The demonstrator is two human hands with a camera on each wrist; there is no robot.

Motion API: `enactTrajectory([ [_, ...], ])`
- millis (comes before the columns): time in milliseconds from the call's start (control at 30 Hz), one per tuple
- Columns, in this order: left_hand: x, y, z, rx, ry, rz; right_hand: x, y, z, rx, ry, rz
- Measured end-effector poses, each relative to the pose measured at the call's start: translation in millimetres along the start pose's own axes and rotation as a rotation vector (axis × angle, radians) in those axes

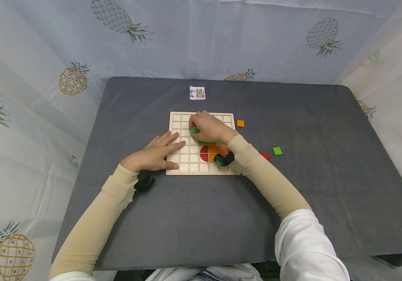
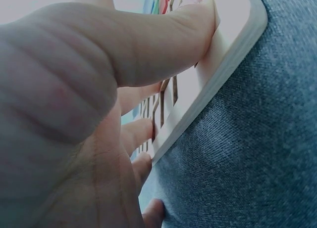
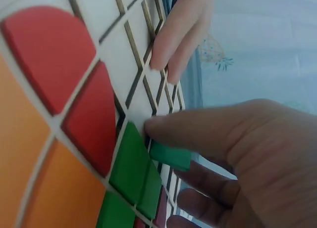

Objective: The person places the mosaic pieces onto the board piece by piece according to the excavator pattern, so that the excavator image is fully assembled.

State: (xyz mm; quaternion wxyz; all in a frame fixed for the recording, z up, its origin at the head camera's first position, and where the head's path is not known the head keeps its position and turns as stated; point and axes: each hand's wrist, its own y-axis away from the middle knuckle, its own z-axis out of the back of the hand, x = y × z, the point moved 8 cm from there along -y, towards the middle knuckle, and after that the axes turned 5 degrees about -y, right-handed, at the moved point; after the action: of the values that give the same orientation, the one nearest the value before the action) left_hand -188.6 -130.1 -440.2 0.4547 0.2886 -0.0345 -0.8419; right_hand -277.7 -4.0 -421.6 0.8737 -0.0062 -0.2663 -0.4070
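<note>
A pale wooden grid board [image 1: 184, 168] lies on the table. My left hand [image 1: 153, 152] rests with spread fingers on the board's left side, its thumb on the front edge in the left wrist view. Over the board's upper middle, my right hand [image 1: 209, 128] pinches a green tile [image 3: 171, 156] between thumb and fingers; the tile is tilted against the grid. Beside it, green tiles [image 3: 131, 163] sit in the cells. Red curved pieces [image 3: 52, 52] and orange square tiles [image 1: 213, 153] fill cells nearer the front. My right hand and wrist hide part of the board.
Right of the board lie an orange tile [image 1: 240, 123], a red piece [image 1: 265, 155] and a light green tile [image 1: 277, 150]. A small printed pattern card [image 1: 197, 93] lies behind the board. Grey cloth covers the table [image 1: 309, 128]; pineapple-print curtains [image 1: 193, 39] surround it.
</note>
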Motion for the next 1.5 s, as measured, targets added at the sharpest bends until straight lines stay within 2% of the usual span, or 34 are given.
enactTrajectory([
  [100, -0.5, -1.0, -0.4, 0.002, 0.0, -0.006, -2, 3, 2, 0.007, -0.084, 0.0],
  [233, -1.0, -3.2, -0.3, 0.002, -0.005, -0.013, -16, 14, 20, -0.045, -0.197, -0.02],
  [333, -1.1, -3.7, -0.2, 0.0, -0.01, -0.011, -38, 29, 38, -0.109, -0.252, -0.071],
  [467, -0.9, -2.4, -0.2, -0.003, -0.01, -0.006, -75, 53, 58, -0.202, -0.288, -0.187],
  [567, 0.1, -0.9, -0.6, -0.006, -0.012, -0.004, -98, 66, 67, -0.264, -0.259, -0.261],
  [633, 1.1, -0.2, -0.9, -0.011, -0.013, -0.001, -108, 71, 69, -0.279, -0.194, -0.298],
  [767, 1.7, 0.1, -2.3, -0.014, -0.007, 0.002, -125, 76, 63, -0.234, -0.05, -0.401],
  [867, 1.1, -0.3, -3.2, -0.012, -0.005, -0.002, -134, 79, 56, -0.166, -0.026, -0.464],
  [1000, 0.6, -0.4, -1.9, -0.016, -0.003, -0.005, -135, 81, 51, -0.105, -0.026, -0.47],
  [1167, 0.2, -0.4, -0.6, -0.018, -0.003, -0.007, -134, 81, 53, -0.099, -0.028, -0.464],
  [1333, -0.1, -0.8, -1.1, -0.014, -0.006, -0.01, -132, 83, 62, -0.185, -0.075, -0.451],
  [1500, 0.6, -0.9, -0.9, -0.013, -0.004, -0.003, -103, 74, 73, -0.275, -0.18, -0.32],
])
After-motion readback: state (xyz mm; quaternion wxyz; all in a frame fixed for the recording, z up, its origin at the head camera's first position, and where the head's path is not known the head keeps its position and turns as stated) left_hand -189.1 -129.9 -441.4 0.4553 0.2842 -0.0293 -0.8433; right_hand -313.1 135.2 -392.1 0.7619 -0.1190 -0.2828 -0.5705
